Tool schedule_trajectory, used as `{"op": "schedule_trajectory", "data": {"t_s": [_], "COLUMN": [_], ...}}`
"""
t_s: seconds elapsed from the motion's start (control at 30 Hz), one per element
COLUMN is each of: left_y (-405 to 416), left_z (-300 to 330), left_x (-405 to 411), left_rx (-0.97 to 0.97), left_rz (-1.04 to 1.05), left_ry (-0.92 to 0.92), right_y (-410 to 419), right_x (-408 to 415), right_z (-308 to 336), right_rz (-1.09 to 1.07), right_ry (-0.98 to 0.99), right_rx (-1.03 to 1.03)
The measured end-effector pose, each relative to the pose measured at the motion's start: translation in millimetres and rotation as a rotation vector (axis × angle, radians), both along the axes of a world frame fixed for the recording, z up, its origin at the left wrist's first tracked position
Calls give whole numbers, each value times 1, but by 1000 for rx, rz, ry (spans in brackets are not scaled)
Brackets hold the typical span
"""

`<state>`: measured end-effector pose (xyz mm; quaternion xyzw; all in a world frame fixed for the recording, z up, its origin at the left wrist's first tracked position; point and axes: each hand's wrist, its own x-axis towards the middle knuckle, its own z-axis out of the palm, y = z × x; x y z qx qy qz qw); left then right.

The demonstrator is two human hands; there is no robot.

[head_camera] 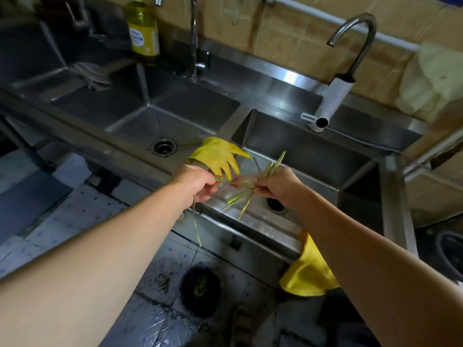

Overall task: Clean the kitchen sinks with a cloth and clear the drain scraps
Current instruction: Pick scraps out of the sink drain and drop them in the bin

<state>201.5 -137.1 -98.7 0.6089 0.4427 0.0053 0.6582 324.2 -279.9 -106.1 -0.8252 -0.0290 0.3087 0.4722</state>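
Both hands held scraps over right sink's (313,156) front edge — left hand (198,181) pinched one strand (196,226), right hand (278,184) fisted round leaf scraps (241,199) — prob. sorting for bin (200,290).

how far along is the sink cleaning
Done, apparently: scraps are out of the right drain, and the left drain looks clear. In hand: the left hand and right hand both pinch green scraps above the right sink. Left: binning them and wiping; the cloth lies unused.

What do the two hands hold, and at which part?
Both hold green plant strips: the right hand grips the bundle near its middle; the left hand pinches one end of a strand.
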Motion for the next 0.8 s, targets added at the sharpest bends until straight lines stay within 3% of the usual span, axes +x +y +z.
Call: {"op": "schedule_trajectory", "data": {"t_s": [0.23,0.47,0.67,0.8], "left_y": [24,20,0,-12], "left_z": [-27,-89,-149,-201], "left_x": [-79,-128,-143,-145], "left_rx": [-48,-123,-171,-256], "left_rz": [150,305,403,352], "left_ry": [55,181,236,290], "right_y": [33,44,38,27], "right_x": [-71,-115,-131,-134], "right_z": [-35,-98,-169,-223], "right_rz": [72,337,343,302], "right_ry": [77,69,93,99], "right_rx": [-67,-172,-267,-333]}}
